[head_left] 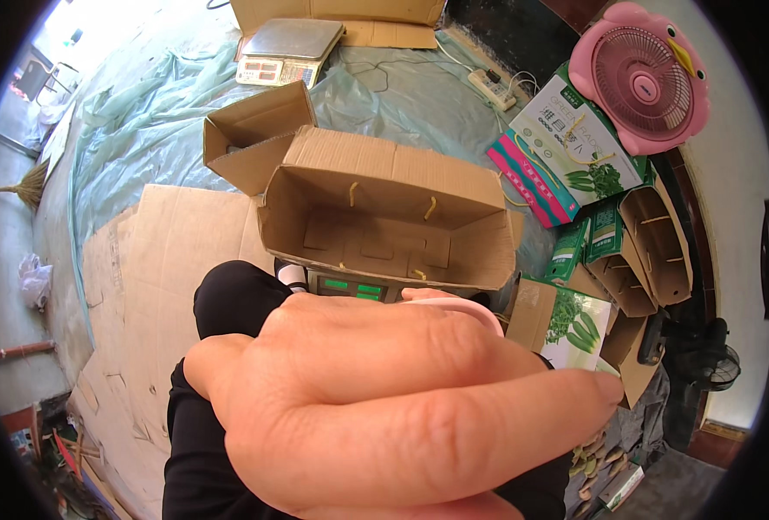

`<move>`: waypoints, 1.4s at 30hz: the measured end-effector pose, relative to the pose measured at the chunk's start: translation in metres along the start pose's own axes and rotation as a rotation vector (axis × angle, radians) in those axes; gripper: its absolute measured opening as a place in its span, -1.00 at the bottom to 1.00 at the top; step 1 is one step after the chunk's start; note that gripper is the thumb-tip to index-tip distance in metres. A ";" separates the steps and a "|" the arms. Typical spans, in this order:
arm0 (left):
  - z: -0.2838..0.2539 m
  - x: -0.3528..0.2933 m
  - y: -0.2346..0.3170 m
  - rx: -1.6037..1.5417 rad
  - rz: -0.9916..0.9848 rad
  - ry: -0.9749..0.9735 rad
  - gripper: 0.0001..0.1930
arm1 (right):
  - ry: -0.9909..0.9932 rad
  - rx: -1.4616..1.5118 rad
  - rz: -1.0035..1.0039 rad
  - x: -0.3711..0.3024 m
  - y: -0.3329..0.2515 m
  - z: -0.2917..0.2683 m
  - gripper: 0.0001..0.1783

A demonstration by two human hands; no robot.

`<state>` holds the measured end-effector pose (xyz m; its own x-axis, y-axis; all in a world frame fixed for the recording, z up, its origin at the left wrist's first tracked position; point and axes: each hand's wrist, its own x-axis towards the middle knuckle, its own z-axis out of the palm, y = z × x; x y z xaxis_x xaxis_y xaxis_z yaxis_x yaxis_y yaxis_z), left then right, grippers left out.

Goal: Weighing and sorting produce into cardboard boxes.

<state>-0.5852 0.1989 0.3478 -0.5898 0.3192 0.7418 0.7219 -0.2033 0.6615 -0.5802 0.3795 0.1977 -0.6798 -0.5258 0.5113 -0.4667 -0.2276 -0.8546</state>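
My left hand [393, 399] fills the lower middle, very close to the camera. Its back faces me, with the fingers bent, pressed together and pointing right. Its palm is hidden, along with anything in it. A pale pink curved rim [467, 305] shows just behind it; I cannot tell what it belongs to. Beyond the hand stands a long open cardboard box [384, 217], bare brown inside, with short yellow cord ends through its walls. A scale [350, 287] with green lit digits shows at its near edge. My right hand cannot be made out.
A smaller open box [259, 134] and a second scale [289, 52] stand farther back. At right are a pink fan [645, 82], printed cartons [566, 130] and a small black fan [705, 355]. Flat cardboard [159, 269] and plastic sheeting [142, 113] cover floor.
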 end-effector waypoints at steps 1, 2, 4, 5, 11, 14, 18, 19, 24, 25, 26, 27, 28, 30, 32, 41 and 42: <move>0.008 -0.002 -0.006 -0.049 0.076 0.079 -0.49 | 0.003 -0.011 0.000 0.004 -0.007 -0.002 -0.25; 0.018 -0.004 -0.014 -0.096 0.149 0.160 -0.47 | -0.020 -0.041 0.040 0.011 -0.018 -0.005 -0.24; 0.039 -0.005 -0.025 -0.166 0.283 0.324 -0.42 | -0.051 -0.054 0.075 0.030 -0.032 0.000 -0.24; 0.045 -0.004 -0.025 -0.188 0.346 0.406 -0.40 | -0.040 -0.043 0.048 0.035 -0.034 0.003 -0.26; 0.043 0.020 -0.036 -0.154 0.609 0.539 -0.39 | -0.098 -0.107 0.158 0.006 -0.011 -0.013 -0.33; 0.042 0.018 -0.037 -0.138 0.613 0.540 -0.39 | -0.103 0.134 0.511 -0.011 0.000 -0.012 -0.37; 0.050 0.011 -0.029 -0.139 0.632 0.528 -0.40 | -0.201 0.069 0.259 -0.041 0.060 -0.023 -0.38; 0.046 0.007 -0.027 -0.128 0.632 0.531 -0.40 | -0.276 0.006 0.128 -0.045 0.064 -0.023 -0.38; 0.040 0.007 -0.049 -0.109 0.629 0.542 -0.40 | -0.376 -0.045 0.115 -0.055 0.076 -0.023 -0.37; 0.041 0.009 -0.049 -0.113 0.637 0.534 -0.40 | -0.365 -0.051 0.110 -0.050 0.072 -0.025 -0.38; 0.045 0.010 -0.047 -0.115 0.644 0.527 -0.40 | -0.355 -0.056 0.106 -0.050 0.069 -0.026 -0.38; 0.048 0.002 -0.038 -0.118 0.649 0.522 -0.40 | -0.345 -0.060 0.104 -0.053 0.066 -0.027 -0.38; 0.049 0.002 -0.037 -0.115 0.656 0.518 -0.40 | -0.340 -0.061 0.099 -0.051 0.063 -0.027 -0.38; 0.050 0.002 -0.037 -0.111 0.666 0.511 -0.40 | -0.328 -0.063 0.093 -0.049 0.059 -0.026 -0.39; 0.048 0.001 -0.036 -0.106 0.674 0.509 -0.40 | -0.317 -0.063 0.092 -0.045 0.055 -0.026 -0.40; 0.046 0.003 -0.051 -0.095 0.707 0.486 -0.40 | -0.259 -0.068 0.082 -0.026 0.037 -0.025 -0.42; 0.046 0.004 -0.052 -0.095 0.712 0.483 -0.40 | -0.251 -0.070 0.081 -0.024 0.035 -0.025 -0.42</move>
<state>-0.6081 0.2528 0.3112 -0.1135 -0.3375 0.9345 0.9573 -0.2887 0.0121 -0.5944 0.4042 0.1577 -0.5586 -0.7290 0.3957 -0.4603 -0.1244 -0.8790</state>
